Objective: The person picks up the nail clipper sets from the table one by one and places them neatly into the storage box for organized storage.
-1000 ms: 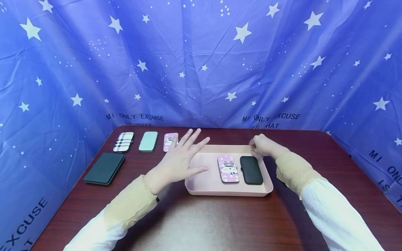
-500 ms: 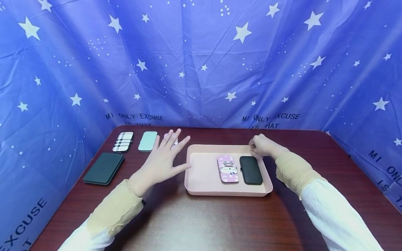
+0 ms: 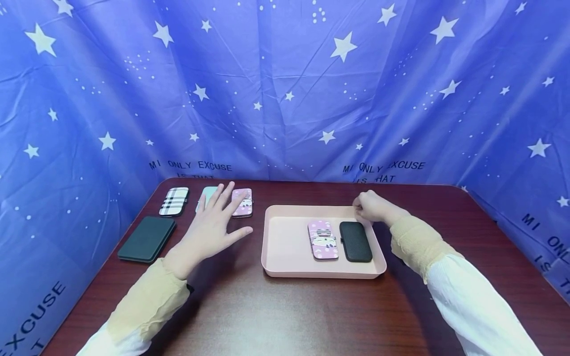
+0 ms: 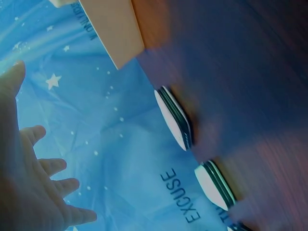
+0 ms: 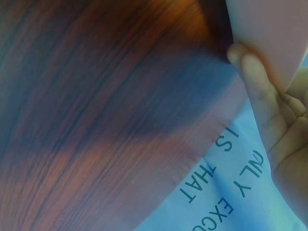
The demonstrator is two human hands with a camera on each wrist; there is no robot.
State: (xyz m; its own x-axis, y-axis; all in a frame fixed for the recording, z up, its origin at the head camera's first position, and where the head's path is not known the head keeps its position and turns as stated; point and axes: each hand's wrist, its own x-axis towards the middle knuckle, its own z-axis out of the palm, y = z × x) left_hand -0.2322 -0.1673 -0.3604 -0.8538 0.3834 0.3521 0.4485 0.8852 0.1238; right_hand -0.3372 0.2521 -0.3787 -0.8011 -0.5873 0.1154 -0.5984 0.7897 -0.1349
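Note:
My left hand point(image 3: 205, 235) is held above the table with fingers spread and nothing in them. It partly covers a mint-green flat case point(image 3: 208, 194), and a pink cartoon-print case point(image 3: 242, 209) lies just beyond its fingertips. In the left wrist view the same spread hand point(image 4: 33, 178) is apart from both cases. At the far right corner of a shallow pink tray point(image 3: 285, 247), my right hand point(image 3: 376, 206) pinches the wall, its thumb outside in the right wrist view. Inside that tray lie another pink cartoon-print case point(image 3: 323, 241) and a black textured case point(image 3: 356, 241).
Along the table's left side are a plaid case point(image 3: 174, 201) and a larger dark green flat case point(image 3: 148, 239). A blue star-print curtain point(image 3: 285, 123) hangs right behind the brown table point(image 3: 285, 316) and around its sides.
My left hand has moved left, from over the tray's left end to over the table before the mint-green case, uncovering the pink case there. The right hand keeps its place on the tray.

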